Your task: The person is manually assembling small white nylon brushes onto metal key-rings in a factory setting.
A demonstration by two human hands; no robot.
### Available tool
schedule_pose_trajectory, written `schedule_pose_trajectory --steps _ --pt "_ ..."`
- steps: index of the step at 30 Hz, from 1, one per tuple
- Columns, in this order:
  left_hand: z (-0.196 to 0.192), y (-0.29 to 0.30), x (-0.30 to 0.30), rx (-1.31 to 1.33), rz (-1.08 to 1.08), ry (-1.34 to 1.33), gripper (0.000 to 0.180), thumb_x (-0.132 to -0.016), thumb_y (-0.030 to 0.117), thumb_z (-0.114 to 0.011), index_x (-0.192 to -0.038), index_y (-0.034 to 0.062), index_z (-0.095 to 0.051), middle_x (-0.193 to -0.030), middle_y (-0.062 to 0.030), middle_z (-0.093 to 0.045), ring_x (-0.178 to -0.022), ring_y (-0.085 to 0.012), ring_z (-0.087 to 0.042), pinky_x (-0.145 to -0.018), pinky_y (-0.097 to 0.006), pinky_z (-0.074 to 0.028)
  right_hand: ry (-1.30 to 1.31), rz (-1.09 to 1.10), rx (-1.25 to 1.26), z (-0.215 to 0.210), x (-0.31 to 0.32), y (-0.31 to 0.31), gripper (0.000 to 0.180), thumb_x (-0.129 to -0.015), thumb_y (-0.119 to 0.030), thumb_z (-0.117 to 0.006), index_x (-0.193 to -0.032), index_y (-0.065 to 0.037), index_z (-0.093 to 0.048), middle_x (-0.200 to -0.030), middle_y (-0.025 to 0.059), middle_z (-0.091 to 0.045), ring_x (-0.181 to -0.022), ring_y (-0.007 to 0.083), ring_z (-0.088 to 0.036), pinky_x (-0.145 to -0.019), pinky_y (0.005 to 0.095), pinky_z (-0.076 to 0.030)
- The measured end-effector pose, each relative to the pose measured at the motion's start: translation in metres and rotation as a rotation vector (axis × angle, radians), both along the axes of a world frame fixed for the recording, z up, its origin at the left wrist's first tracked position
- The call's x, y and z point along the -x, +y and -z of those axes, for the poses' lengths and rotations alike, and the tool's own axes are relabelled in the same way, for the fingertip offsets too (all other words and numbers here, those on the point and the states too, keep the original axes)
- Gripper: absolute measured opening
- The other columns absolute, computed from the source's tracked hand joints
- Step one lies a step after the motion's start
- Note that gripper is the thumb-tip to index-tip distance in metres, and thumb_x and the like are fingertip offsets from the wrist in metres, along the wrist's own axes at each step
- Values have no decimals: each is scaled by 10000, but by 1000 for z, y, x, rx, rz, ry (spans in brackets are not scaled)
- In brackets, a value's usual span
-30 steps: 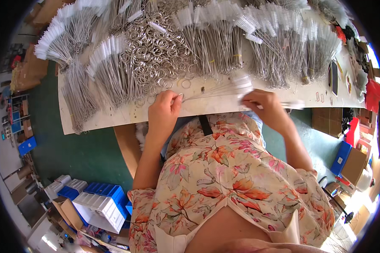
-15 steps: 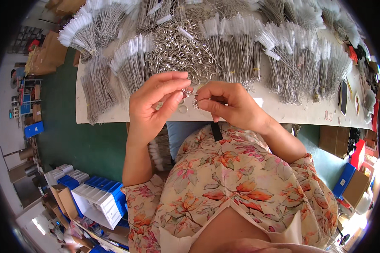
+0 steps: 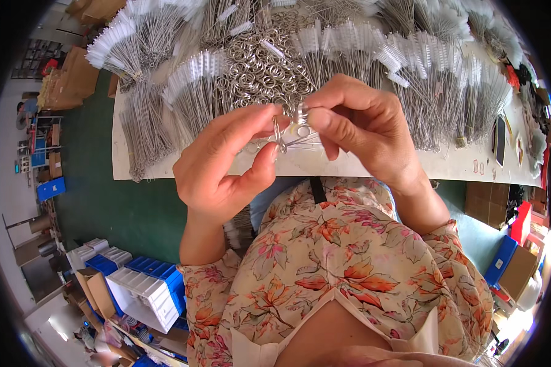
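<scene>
1. Nearest of all to the camera, a cream blouse printed with orange and pink leaves [image 3: 330,257] fills the lower middle.
2. Beyond it, the left hand [image 3: 223,162] has thumb and forefinger curved around a thin silver metal ring [image 3: 277,131], which appears pinched between their tips; how its rear fingers rest, I cannot tell.
3. Just right of that ring, and slightly farther from the body, the right hand [image 3: 370,131] pinches a small stack of silver metal rings [image 3: 300,114] between thumb and forefinger.
4. Seen nearly edge-on, the thin ring has its long axis running away from the body; the stack sits right beside its far end, whether touching or apart I cannot tell.
5. From its near end, thin grey metal wires [image 3: 304,142] run rightward below the right hand's fingers.
6. Under both hands lies a white tabletop [image 3: 447,168].
7. Farther off, a heap of shiny silver metal rings [image 3: 260,73] spreads between bundles of white-bristled wire brushes [image 3: 193,92].
</scene>
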State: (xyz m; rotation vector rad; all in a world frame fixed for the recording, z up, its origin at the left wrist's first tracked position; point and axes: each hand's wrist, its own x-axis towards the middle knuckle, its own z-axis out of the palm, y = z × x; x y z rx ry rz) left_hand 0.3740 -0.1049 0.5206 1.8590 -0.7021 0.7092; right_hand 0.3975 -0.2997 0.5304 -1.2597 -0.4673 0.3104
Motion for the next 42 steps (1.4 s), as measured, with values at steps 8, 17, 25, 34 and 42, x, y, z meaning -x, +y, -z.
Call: schedule_pose_trajectory --steps 8,17,25,34,42 --pt "-10 -4 -10 -51 -33 -60 309 -712 -66 -627 -1020 -61 -607 -913 -167 -646 -747 -203 -647 -646 -272 -533 23 -63 55 -11 -5 10 101 -847 -83 -610 -900 0 -630 -787 21 -618 -630 37 -540 -513 190 -454" --pt "-39 7 -23 -223 98 189 147 -784 47 -641 -907 -32 -623 -794 -83 -609 -665 -132 -576 -608 -233 -473 7 -19 82 -8 -11 6 107 -836 -87 -627 -890 4 -614 -728 4 -599 -584 35 -515 -503 188 -435" --pt "-35 9 -11 446 295 793 128 -867 73 -567 -992 53 -584 -721 26 -543 -602 -45 -461 -518 -198 -366 48 -95 -6 -6 -11 7 106 -842 -72 -615 -905 13 -609 -732 8 -587 -561 41 -508 -497 188 -422" --pt "-47 23 20 268 78 884 145 -889 104 -537 -1008 23 -557 -708 -31 -554 -520 -37 -405 -473 -174 -334 39 -218 -7 -2 -7 28 97 -841 -55 -610 -911 13 -608 -742 10 -589 -570 51 -518 -514 184 -425" --pt "-36 35 58 44 -116 410 166 -907 105 -490 -914 -12 -607 -931 -133 -630 -862 -194 -602 -783 -304 -465 44 -354 -38 5 16 53 104 -839 -41 -607 -928 13 -604 -773 29 -590 -598 62 -542 -528 190 -442"
